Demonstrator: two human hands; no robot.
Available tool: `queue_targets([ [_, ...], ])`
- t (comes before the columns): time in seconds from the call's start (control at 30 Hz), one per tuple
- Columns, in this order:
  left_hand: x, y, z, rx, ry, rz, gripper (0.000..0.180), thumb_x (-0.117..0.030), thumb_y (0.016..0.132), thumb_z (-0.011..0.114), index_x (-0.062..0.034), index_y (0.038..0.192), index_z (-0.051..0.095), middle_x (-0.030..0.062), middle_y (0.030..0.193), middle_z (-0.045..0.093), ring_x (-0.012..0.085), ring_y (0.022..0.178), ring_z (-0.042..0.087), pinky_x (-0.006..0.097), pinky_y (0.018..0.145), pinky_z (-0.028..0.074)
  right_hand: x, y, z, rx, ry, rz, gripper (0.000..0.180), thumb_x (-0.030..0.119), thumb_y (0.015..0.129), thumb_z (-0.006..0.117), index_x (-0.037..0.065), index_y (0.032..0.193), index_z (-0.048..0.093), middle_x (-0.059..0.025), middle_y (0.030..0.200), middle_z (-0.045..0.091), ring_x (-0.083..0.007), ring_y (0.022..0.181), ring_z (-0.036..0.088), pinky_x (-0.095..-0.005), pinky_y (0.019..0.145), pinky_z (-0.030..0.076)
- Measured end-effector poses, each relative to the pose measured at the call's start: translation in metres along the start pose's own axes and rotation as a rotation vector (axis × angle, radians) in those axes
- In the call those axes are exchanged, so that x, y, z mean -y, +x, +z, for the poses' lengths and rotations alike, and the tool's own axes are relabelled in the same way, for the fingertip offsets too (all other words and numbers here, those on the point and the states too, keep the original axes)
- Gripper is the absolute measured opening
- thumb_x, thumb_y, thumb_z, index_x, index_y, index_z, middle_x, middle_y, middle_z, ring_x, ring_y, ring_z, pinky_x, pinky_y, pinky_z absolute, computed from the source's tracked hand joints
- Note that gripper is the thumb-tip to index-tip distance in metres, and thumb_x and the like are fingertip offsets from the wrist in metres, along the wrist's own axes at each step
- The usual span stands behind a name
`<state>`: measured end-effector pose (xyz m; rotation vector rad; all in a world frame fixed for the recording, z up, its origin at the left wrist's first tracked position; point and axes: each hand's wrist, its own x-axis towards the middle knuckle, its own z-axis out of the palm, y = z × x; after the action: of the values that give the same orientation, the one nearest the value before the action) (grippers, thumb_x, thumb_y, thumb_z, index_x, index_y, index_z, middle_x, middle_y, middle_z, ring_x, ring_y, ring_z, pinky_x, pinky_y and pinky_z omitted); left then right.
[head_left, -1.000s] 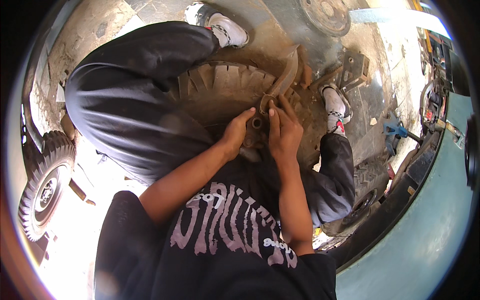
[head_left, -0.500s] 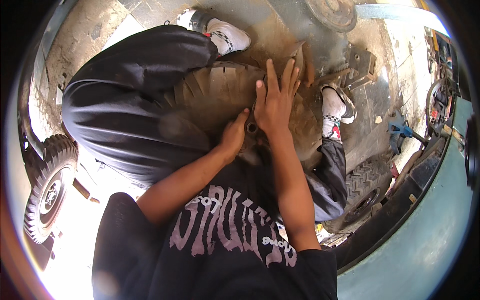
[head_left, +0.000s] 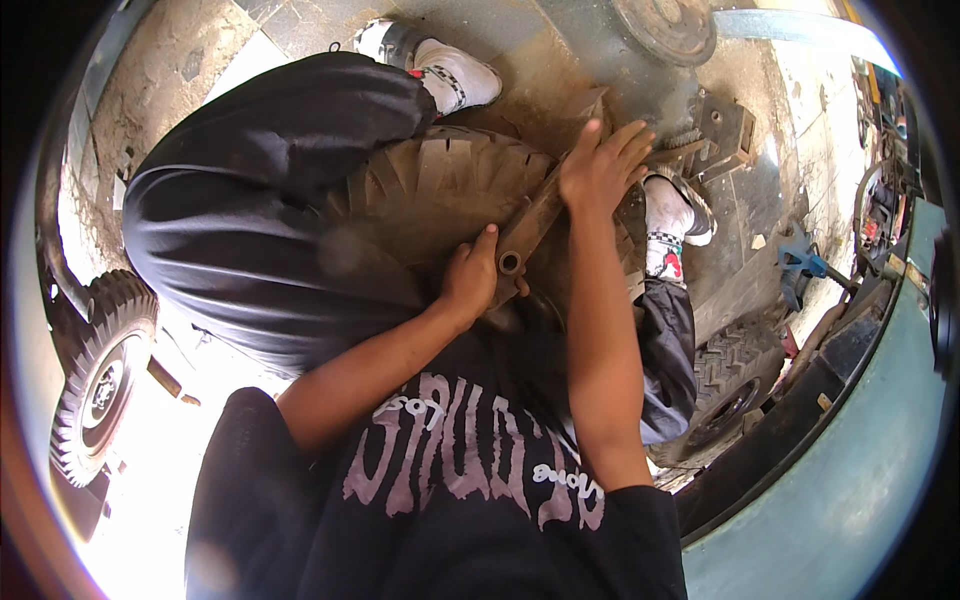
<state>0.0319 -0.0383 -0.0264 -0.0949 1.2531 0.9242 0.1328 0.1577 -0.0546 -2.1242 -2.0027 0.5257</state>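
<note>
A dusty, flat metal bar (head_left: pixel 537 218) with a round eye at its near end slants away from me to the right. My left hand (head_left: pixel 472 275) is closed round it beside the eye, thumb along the near side and a fingertip showing past the end. Against the bar's far part lies my right hand (head_left: pixel 604 172), palm down with fingers stretched out. Under the bar, between my legs, is a worn, chunky-treaded tire (head_left: pixel 440 170). The bar's far end is partly hidden by my right hand.
A rusty metal block with a coil spring (head_left: pixel 715 135) stands beyond my right foot. At the far edge lies a round metal disc (head_left: pixel 668 28). A wheel (head_left: pixel 103 385) is at the left, another tire (head_left: pixel 735 375) and a blue-green vehicle panel (head_left: pixel 850 430) at the right.
My right hand has moved to the right and slightly lower, uncovering the middle of the bar. The bar's eye has shifted a little to the right, with my left hand still at it.
</note>
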Motion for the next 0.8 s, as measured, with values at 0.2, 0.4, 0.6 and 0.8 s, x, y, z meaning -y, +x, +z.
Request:
queue_targets([
  [0.2, 0.021, 0.019, -0.005, -0.15, 0.198, 0.022, 0.068, -0.05, 0.115, 0.042, 0.0091, 0.105, 0.074, 0.0204, 0.093, 0.078, 0.0304, 0.091, 0.074, 0.041, 0.09, 0.054, 0.004, -0.041, -0.01, 0.115, 0.004, -0.057, 0.089, 0.056, 0.113, 0.035, -0.01, 0.168, 0.01, -0.0342, 0.176, 0.008, -0.0498, 0.164, 0.01, -0.0612, 0.132, 0.007],
  [0.4, 0.003, 0.001, -0.001, -0.104, 0.143, -0.023, 0.068, -0.048, 0.115, 0.042, 0.0141, 0.113, 0.07, 0.028, 0.113, 0.074, 0.0365, 0.109, 0.069, 0.044, 0.1, 0.051, 0.005, -0.037, -0.013, 0.011, -0.064, -0.075, 0.087, 0.053, 0.113, 0.035, -0.01, 0.168, 0.011, -0.0348, 0.175, 0.011, -0.0505, 0.163, 0.012, -0.0623, 0.131, 0.008],
  [0.6, 0.017, 0.019, -0.007, -0.06, 0.045, -0.011, 0.06, -0.045, 0.113, 0.044, 0.0091, 0.109, 0.071, 0.0214, 0.095, 0.074, 0.0328, 0.08, 0.071, 0.042, 0.081, 0.055, -0.003, 0.011, -0.008, 0.06, -0.078, 0.064, 0.086, 0.054, 0.114, 0.032, -0.01, 0.168, 0.013, -0.0338, 0.175, 0.014, -0.0498, 0.164, 0.011, -0.0623, 0.132, 0.007],
  [0.8, 0.049, 0.042, -0.015, -0.3, 0.156, 0.101, 0.058, -0.045, 0.114, 0.044, 0.0067, 0.106, 0.071, 0.0178, 0.086, 0.074, 0.0315, 0.067, 0.073, 0.041, 0.071, 0.058, 0.019, -0.066, -0.015, 0.056, -0.034, -0.056, 0.087, 0.056, 0.113, 0.031, -0.01, 0.168, 0.013, -0.0335, 0.175, 0.016, -0.0488, 0.164, 0.012, -0.0627, 0.131, 0.006],
])
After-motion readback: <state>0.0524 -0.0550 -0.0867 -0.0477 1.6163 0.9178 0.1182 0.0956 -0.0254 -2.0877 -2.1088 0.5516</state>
